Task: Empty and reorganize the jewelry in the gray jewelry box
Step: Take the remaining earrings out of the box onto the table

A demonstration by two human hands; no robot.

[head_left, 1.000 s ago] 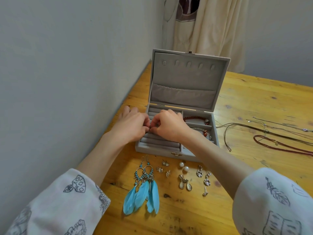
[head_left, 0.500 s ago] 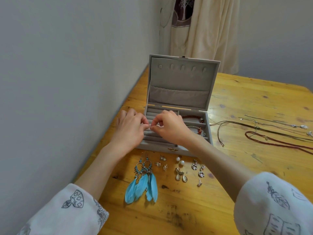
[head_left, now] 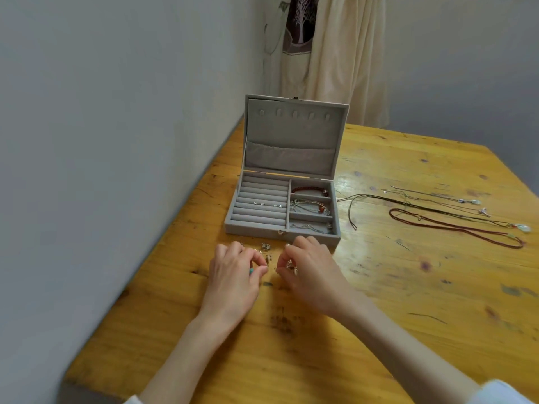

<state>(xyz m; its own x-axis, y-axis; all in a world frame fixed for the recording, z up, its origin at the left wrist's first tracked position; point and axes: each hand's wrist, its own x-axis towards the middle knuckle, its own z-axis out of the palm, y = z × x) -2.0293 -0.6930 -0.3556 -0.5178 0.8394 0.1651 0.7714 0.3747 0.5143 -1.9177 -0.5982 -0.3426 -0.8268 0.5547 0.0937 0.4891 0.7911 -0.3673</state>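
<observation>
**Emptying about half done**

Gray jewelry box (head_left: 284, 209) sits open on the wooden table (head_left: 408, 287), by the wall, lid upright. Necklaces (head_left: 455, 220) lie out to its right; small earrings (head_left: 266, 246) lie in front. Left inside: a few studs (head_left: 267, 203) in the ring rolls, a red bead bracelet (head_left: 310, 190) and chain pieces in the right compartments. Left hand (head_left: 236, 275) and right hand (head_left: 312, 272) are apart on the table, each pinching something small; the right holds a metallic earring (head_left: 291, 267), the left's item can't be made out.

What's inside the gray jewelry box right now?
In the gray jewelry box: small silver earrings on the ring rolls, a red bead bracelet, silver chains in the side compartments. Nothing shows in the lid pocket.
</observation>
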